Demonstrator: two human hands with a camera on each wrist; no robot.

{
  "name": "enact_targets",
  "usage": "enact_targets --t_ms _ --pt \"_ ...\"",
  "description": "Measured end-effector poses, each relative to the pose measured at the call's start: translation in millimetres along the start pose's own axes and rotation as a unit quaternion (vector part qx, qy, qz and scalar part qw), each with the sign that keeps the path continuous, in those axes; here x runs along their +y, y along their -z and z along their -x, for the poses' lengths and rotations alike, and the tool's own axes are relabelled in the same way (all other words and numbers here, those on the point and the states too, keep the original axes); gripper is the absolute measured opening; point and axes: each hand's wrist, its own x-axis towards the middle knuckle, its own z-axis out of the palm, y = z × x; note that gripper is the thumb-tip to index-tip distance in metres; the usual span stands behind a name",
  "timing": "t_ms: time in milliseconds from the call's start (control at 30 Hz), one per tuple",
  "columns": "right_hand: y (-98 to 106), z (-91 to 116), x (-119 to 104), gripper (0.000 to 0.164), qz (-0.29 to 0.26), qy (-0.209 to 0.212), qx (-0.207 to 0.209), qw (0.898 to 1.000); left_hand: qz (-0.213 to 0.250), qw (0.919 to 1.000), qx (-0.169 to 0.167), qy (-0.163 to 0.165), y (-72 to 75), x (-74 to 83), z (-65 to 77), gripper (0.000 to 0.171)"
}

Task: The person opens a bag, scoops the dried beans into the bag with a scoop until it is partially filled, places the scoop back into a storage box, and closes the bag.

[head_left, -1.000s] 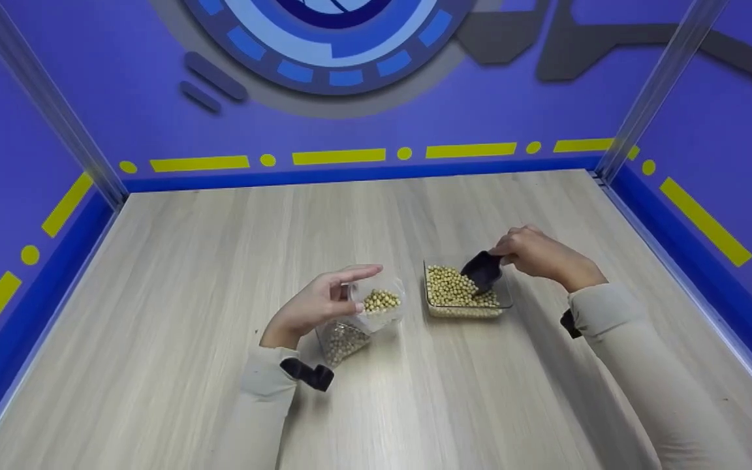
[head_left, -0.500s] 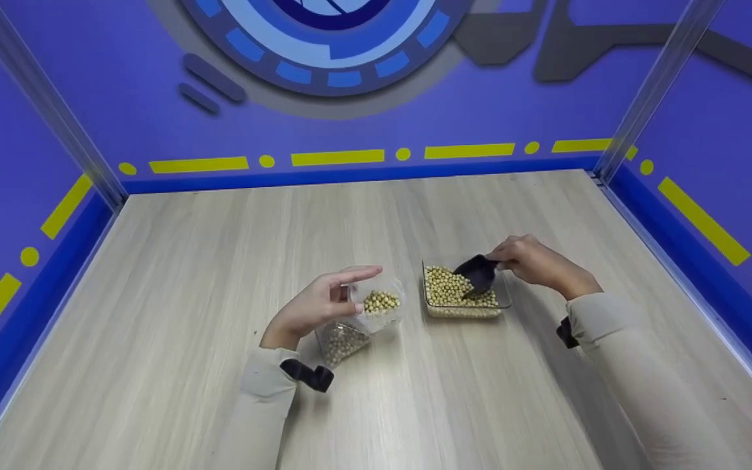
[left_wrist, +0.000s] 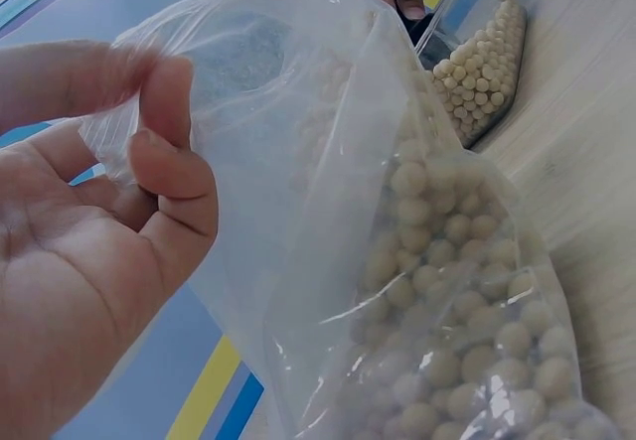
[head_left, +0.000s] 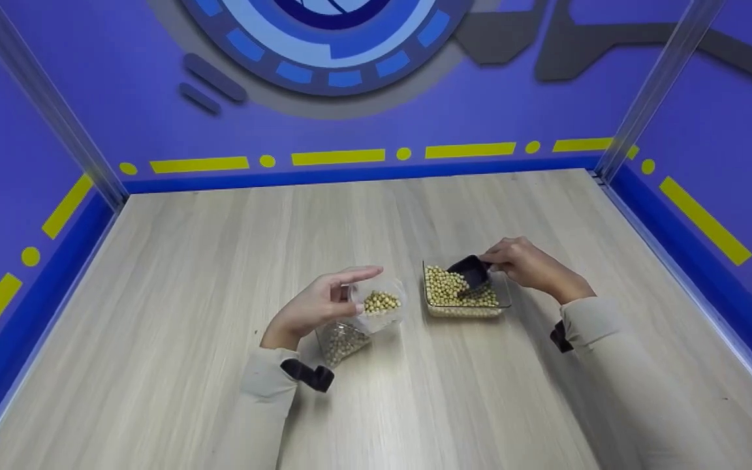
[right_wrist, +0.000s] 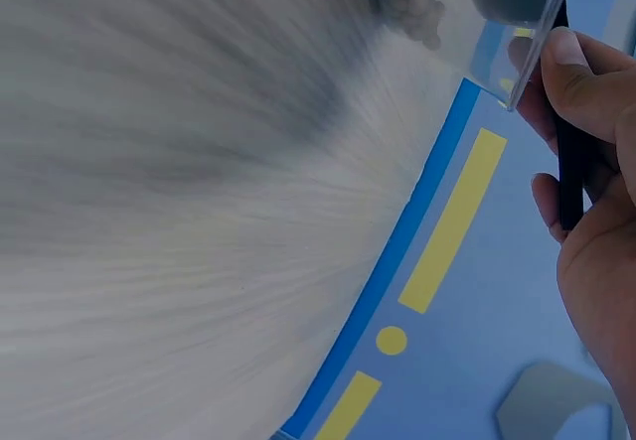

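My left hand (head_left: 314,303) pinches the rim of a clear plastic bag (left_wrist: 268,291), keeping its mouth apart. Pale round beans (left_wrist: 467,311), probably soybeans, fill the lower part of the bag. To the right stands a clear rectangular container (head_left: 464,313) with a layer of the same beans (head_left: 444,284). My right hand (head_left: 523,264) grips the handle of a black scoop (head_left: 470,273), whose bowl is tilted down into the beans at the container's far right. In the right wrist view, fingers and thumb wrap the black handle (right_wrist: 569,177) beside the container's wall.
The bag and container stand a small gap apart on a light wood-grain table (head_left: 219,261). Purple-blue panels (head_left: 350,130) with yellow markings enclose the table at the back and both sides. Metal posts (head_left: 650,98) rise at the back corners.
My right hand has moved slightly left and down, pushing the scoop leftward through the beans in the container. My left hand and the bag have stayed in place.
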Motion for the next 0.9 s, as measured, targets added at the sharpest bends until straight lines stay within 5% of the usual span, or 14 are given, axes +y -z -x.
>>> enact_targets --t_ms 900 --pt "-16.1 -2.2 -7.0 0.034 -0.038 -0.004 0.017 0.999 -0.008 1.0 -0.003 -0.001 -0.2 -1.2 -0.8 0.059"
